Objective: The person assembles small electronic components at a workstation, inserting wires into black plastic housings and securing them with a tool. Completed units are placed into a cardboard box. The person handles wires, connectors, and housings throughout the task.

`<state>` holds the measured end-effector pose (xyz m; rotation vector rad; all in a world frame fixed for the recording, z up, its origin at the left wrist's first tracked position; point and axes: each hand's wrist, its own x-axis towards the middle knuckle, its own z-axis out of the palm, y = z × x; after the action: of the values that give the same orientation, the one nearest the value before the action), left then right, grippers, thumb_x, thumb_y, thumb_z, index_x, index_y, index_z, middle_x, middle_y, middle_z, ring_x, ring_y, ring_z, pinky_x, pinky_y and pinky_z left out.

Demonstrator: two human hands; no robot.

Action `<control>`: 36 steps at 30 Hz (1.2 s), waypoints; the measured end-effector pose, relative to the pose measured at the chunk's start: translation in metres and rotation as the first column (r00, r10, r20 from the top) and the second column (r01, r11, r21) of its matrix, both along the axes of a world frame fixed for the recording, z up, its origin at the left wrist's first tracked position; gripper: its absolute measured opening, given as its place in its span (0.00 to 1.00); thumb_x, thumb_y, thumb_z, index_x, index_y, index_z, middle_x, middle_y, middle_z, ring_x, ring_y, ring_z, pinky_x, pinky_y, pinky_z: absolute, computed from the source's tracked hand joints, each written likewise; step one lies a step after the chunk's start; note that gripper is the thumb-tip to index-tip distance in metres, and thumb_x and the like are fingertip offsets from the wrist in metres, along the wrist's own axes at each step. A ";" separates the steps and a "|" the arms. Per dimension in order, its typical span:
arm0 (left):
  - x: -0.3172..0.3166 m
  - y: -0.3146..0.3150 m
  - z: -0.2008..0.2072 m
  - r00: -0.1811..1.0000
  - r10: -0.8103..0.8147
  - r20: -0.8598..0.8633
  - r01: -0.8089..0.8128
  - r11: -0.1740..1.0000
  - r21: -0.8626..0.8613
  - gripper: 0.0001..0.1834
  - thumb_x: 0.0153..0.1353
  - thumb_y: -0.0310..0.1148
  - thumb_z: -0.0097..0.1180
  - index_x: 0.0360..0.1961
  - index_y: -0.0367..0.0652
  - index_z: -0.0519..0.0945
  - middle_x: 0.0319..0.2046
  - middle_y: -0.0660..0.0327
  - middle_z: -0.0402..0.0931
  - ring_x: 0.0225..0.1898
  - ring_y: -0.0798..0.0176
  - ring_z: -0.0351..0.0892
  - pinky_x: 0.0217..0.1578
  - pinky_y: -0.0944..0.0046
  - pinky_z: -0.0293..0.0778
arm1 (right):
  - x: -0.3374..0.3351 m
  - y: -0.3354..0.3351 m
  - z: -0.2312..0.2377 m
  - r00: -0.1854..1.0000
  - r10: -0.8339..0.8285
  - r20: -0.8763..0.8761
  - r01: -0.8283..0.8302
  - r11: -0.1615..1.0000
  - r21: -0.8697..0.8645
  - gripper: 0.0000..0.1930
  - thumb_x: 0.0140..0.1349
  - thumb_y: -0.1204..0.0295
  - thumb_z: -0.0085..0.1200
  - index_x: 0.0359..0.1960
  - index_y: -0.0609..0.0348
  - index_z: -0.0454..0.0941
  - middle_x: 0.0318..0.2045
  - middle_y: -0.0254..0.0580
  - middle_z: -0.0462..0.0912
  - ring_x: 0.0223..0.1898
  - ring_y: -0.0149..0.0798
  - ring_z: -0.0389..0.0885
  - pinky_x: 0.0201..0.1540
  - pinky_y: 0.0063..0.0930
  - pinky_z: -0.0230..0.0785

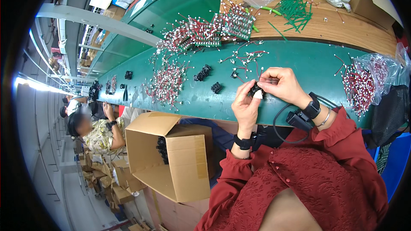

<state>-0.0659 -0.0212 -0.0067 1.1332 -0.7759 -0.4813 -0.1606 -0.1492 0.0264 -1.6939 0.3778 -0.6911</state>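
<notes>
Over the green work surface [295, 55], my two hands meet around a small black plastic part [256, 89]. My left hand [246, 108] grips it between thumb and fingers; a white scrap or fingertip cover shows at the thumb. My right hand [283, 85] is pinched closed against the same part's top, and whatever its fingertips hold is too small to make out. Just beyond them lie loose red wires with white connectors [246, 60]. Left of my hands sit a black part [216, 87] and a cluster of black parts [203, 73].
Wired green circuit boards [237, 25] stand piled behind a heap of red wires [169, 83]. More bagged wires [364, 81] lie right. Green strips [295, 13] rest on a wooden board. An open cardboard box [188, 162] stands below the edge; a co-worker [100, 130] sits at left.
</notes>
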 end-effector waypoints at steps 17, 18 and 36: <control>0.013 -0.001 0.011 0.846 -0.271 -0.458 0.211 0.961 -0.178 0.16 0.63 0.30 0.50 0.51 0.37 0.69 0.35 0.55 0.75 0.30 0.64 0.75 0.23 0.68 0.73 | 0.004 -0.003 -0.006 0.995 0.075 0.065 -0.099 0.698 0.709 0.08 0.59 0.70 0.58 0.29 0.63 0.78 0.23 0.32 0.77 0.17 0.19 0.67 0.19 0.14 0.58; 0.015 -0.001 0.012 0.826 -0.285 -0.486 0.234 0.958 -0.164 0.15 0.63 0.29 0.50 0.51 0.37 0.69 0.33 0.55 0.76 0.27 0.65 0.75 0.21 0.69 0.71 | 0.005 -0.001 -0.007 0.998 0.030 0.062 -0.059 0.830 0.554 0.08 0.59 0.70 0.58 0.29 0.63 0.79 0.23 0.32 0.77 0.19 0.20 0.69 0.21 0.15 0.60; 0.014 -0.004 0.005 0.888 -0.101 -0.449 0.115 0.993 0.004 0.11 0.61 0.21 0.51 0.46 0.34 0.74 0.31 0.58 0.78 0.24 0.70 0.73 0.22 0.73 0.68 | 0.001 -0.001 0.001 0.994 0.099 0.044 -0.087 0.972 -0.217 0.09 0.50 0.75 0.60 0.35 0.56 0.84 0.26 0.37 0.81 0.24 0.35 0.78 0.26 0.25 0.69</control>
<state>-0.0519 -0.0248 -0.0019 0.9570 -0.4265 -0.8183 -0.1594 -0.1506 0.0272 -1.8800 0.1879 -0.7280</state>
